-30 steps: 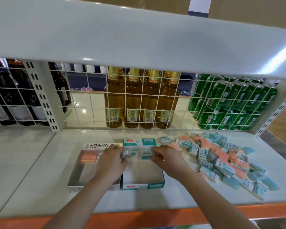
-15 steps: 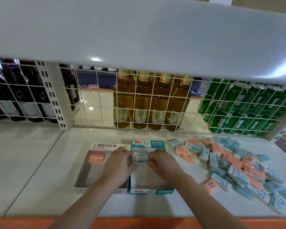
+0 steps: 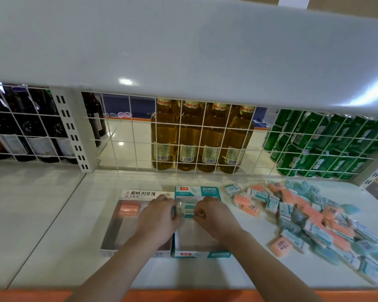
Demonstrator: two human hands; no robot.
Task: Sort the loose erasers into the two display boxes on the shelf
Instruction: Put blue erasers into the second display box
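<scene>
Two display boxes stand side by side on the white shelf. The left box [image 3: 112, 231] has a white header and holds one orange eraser [image 3: 128, 210] at its back left. The right, teal-trimmed box [image 3: 198, 253] holds teal-wrapped erasers [image 3: 187, 209] at its back. My left hand [image 3: 156, 220] and my right hand [image 3: 215, 219] meet over those teal erasers, fingers curled on their left and right ends. A heap of loose orange and teal erasers [image 3: 310, 219] lies to the right.
A white wire grid [image 3: 205, 138] backs the shelf; behind it stand dark bottles [image 3: 31, 131], yellow bottles [image 3: 201, 136] and green cans [image 3: 327, 144]. The upper shelf [image 3: 183, 51] hangs low overhead. The orange front edge [image 3: 205, 296] runs below my arms.
Both hands have stayed on the teal erasers at the back of the right box, pressing slightly closer together. The camera has shifted, so the scene sits lower and further right.
</scene>
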